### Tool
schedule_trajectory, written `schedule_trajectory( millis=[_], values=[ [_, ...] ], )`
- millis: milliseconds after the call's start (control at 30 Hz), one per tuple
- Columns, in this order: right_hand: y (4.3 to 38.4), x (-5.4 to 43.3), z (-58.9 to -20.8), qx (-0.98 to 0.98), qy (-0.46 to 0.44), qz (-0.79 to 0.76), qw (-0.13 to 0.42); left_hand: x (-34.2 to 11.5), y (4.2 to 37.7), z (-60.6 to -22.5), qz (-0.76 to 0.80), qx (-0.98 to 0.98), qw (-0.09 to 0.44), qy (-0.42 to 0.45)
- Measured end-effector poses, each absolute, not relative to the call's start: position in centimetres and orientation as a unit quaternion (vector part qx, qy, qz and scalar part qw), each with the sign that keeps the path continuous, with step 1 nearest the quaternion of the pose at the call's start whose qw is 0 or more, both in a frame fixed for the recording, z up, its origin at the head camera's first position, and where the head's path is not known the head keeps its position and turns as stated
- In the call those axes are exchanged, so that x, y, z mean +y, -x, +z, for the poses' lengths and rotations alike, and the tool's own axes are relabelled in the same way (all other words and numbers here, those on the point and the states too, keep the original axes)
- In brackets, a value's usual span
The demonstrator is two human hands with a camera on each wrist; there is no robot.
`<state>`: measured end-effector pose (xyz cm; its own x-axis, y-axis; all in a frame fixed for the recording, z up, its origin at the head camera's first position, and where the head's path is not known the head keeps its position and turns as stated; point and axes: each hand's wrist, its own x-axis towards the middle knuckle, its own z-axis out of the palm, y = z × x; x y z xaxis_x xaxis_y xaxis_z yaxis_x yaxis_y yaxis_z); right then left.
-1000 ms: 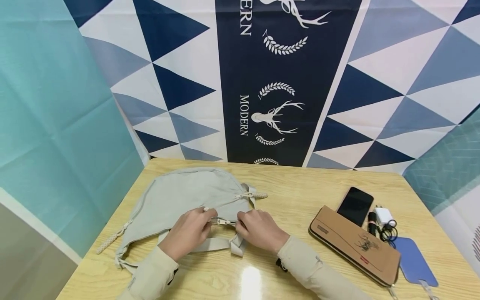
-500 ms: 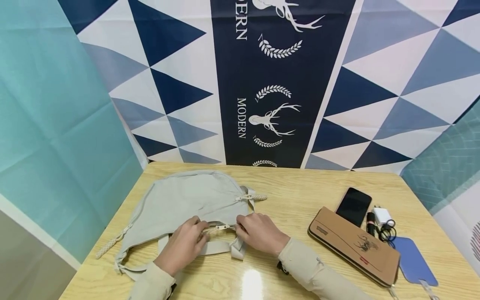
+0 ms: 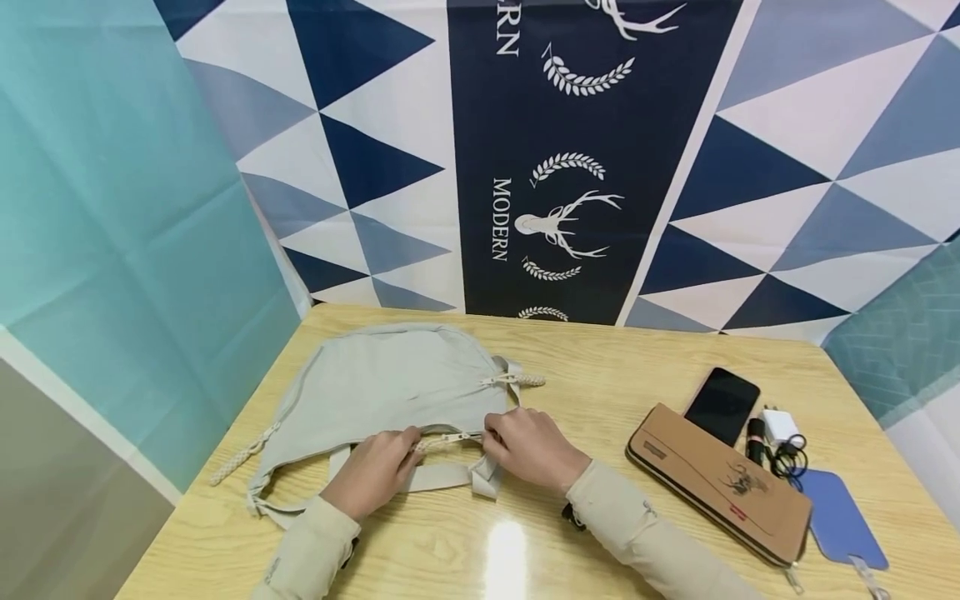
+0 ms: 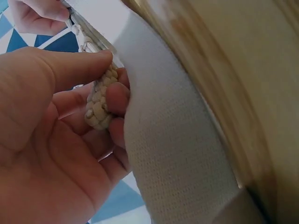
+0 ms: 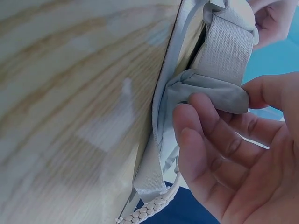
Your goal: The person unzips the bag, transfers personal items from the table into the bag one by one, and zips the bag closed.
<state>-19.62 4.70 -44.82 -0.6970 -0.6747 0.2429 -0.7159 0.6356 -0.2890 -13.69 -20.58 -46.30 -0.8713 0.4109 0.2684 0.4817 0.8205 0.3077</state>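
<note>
A pale grey fabric bag (image 3: pixel 390 379) lies on the table, its near edge carrying a zipper slider (image 3: pixel 453 437) between my two hands. My left hand (image 3: pixel 375 471) pinches a braided cord pull (image 4: pixel 100 100) between thumb and fingers, and the pull stretches leftward from the slider. Beside those fingers runs a wide webbing strap (image 4: pixel 154 93). My right hand (image 3: pixel 532 450) grips the bag at the right end of this zipper. In the right wrist view its thumb and fingers pinch a fold of grey fabric (image 5: pixel 210 93), close below a strap (image 5: pixel 229 51).
On the right lie a brown long wallet (image 3: pixel 720 487), a black phone (image 3: pixel 722 406), a dark tube (image 3: pixel 755 442), a white charger plug (image 3: pixel 781 425), a coiled black cable (image 3: pixel 789 458) and a blue card holder (image 3: pixel 843 517). A patterned cloth (image 3: pixel 555 167) hangs behind the table.
My left hand has drawn back to the left and toward me, and the cord pull now shows stretched from the slider. My right hand keeps its grip. The head view has shifted slightly.
</note>
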Motion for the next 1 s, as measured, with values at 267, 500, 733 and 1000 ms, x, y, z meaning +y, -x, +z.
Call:
schedule_trajectory(
  millis=[267, 500, 733, 1000],
  values=[
    [19.2, 5.7, -45.0, -0.909, -0.374, 0.176, 0.058, -20.5, 14.0, -46.1, -0.192, -0.952, 0.080, 0.225],
    [19.1, 5.9, -44.8, -0.909, -0.373, 0.167, 0.084, -20.8, 13.9, -44.9, -0.215, -0.944, 0.081, 0.236],
    [18.8, 5.8, -44.7, -0.905, -0.379, 0.173, 0.085, -21.6, 13.5, -44.4, -0.224, -0.943, 0.078, 0.232],
    [18.5, 6.5, -44.5, -0.906, -0.374, 0.176, 0.097, -22.6, 13.2, -44.1, -0.211, -0.949, 0.098, 0.213]
  ],
)
